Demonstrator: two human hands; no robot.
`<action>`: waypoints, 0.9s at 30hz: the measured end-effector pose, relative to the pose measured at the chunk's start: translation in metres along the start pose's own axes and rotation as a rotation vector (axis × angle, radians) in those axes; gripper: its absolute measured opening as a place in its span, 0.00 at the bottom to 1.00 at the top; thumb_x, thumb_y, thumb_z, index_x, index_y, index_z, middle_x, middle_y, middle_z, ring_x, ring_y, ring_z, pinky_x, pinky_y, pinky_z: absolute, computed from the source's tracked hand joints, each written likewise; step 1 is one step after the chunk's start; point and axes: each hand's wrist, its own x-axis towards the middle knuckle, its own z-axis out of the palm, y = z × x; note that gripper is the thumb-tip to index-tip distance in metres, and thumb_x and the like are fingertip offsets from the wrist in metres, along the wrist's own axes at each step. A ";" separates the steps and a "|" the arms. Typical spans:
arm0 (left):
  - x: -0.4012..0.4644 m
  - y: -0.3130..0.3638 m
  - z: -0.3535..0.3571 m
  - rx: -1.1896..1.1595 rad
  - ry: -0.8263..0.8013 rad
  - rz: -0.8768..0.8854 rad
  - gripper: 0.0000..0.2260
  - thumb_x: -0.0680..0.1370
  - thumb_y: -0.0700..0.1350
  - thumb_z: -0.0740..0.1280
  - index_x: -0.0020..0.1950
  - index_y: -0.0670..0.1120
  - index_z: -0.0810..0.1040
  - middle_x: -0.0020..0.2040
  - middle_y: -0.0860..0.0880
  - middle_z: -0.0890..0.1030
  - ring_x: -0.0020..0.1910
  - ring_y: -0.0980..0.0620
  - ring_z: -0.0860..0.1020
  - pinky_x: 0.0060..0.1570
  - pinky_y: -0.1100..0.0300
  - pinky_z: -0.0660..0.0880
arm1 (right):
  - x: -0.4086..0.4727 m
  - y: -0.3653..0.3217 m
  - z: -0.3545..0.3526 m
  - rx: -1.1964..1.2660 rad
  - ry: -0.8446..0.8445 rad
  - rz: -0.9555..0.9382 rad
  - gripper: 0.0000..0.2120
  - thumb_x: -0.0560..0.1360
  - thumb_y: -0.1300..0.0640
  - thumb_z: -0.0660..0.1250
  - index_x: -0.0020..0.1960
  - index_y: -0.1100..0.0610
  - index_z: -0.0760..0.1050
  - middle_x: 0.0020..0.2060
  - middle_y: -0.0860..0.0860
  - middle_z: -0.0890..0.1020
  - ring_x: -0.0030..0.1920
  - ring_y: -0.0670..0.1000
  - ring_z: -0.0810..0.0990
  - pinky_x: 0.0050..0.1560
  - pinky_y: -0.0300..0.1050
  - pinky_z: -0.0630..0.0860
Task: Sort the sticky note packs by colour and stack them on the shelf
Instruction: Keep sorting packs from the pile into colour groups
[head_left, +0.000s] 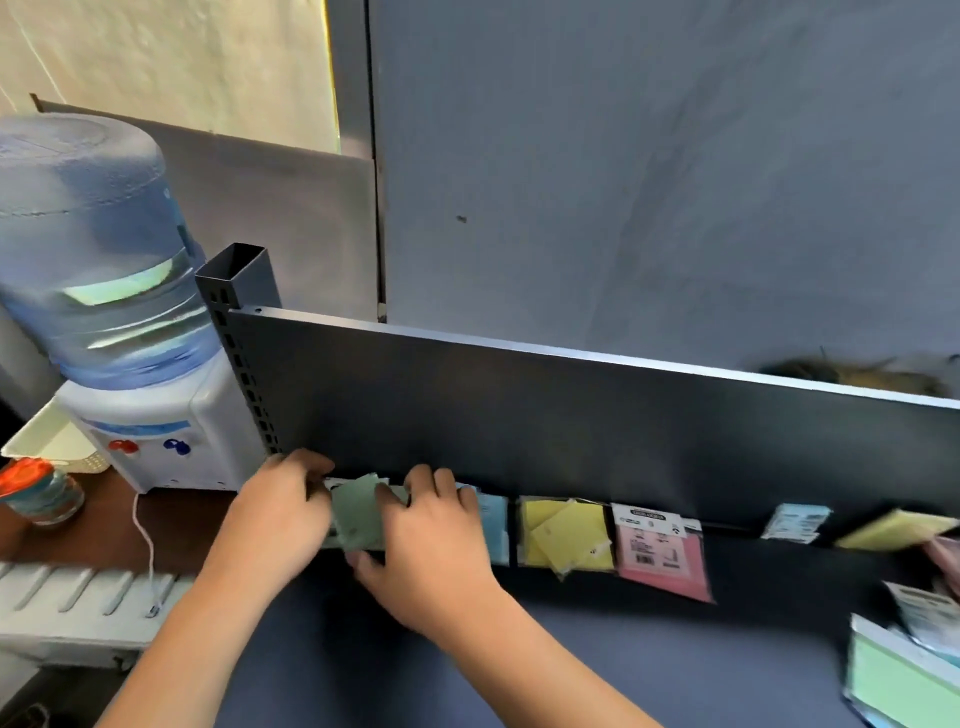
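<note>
Both hands at lower centre of the frame, working one green pack (358, 512) against the shelf's (571, 415) dark back panel; left hand (280, 512) has fingers curled over the pack's left edge, right hand (431, 535) pinches it with fingers on top and thumb under the near edge, so each hand has hold of it, likely to square it onto the green pile at the far left end; the frame is blurred here, so how many packs lie under it cannot be told. To the right along the panel, piles run by colour: blue pack (493, 519) just beside the right hand, yellow packs (566, 530) lying askew, pink pack (665, 556) label-up; the row reads as sorting well under way. Unsorted stock at the right edge: a loose blue pack (795, 522), a yellow one (888, 527), a larger green pack (898, 675) at lower right. Water dispenser (135, 312) stands at left, beside the shelf post.
</note>
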 end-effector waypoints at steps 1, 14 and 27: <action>-0.006 0.009 0.000 -0.001 0.017 0.030 0.15 0.77 0.38 0.66 0.61 0.49 0.82 0.62 0.43 0.81 0.60 0.39 0.79 0.58 0.49 0.75 | -0.005 0.011 -0.006 0.006 0.016 0.007 0.24 0.71 0.37 0.66 0.58 0.52 0.78 0.52 0.54 0.75 0.53 0.60 0.72 0.50 0.56 0.73; -0.101 0.230 0.159 -0.097 -0.179 0.395 0.16 0.78 0.44 0.63 0.66 0.53 0.75 0.58 0.51 0.80 0.59 0.50 0.79 0.60 0.54 0.75 | -0.167 0.319 -0.106 0.003 0.113 0.555 0.12 0.77 0.43 0.68 0.56 0.48 0.81 0.52 0.47 0.79 0.55 0.55 0.77 0.50 0.54 0.77; -0.141 0.386 0.328 0.417 -0.010 0.585 0.16 0.66 0.42 0.75 0.53 0.47 0.79 0.52 0.47 0.76 0.47 0.43 0.78 0.40 0.49 0.77 | -0.223 0.495 -0.117 -0.118 -0.020 0.434 0.25 0.71 0.57 0.70 0.68 0.48 0.76 0.62 0.50 0.75 0.59 0.58 0.75 0.48 0.54 0.79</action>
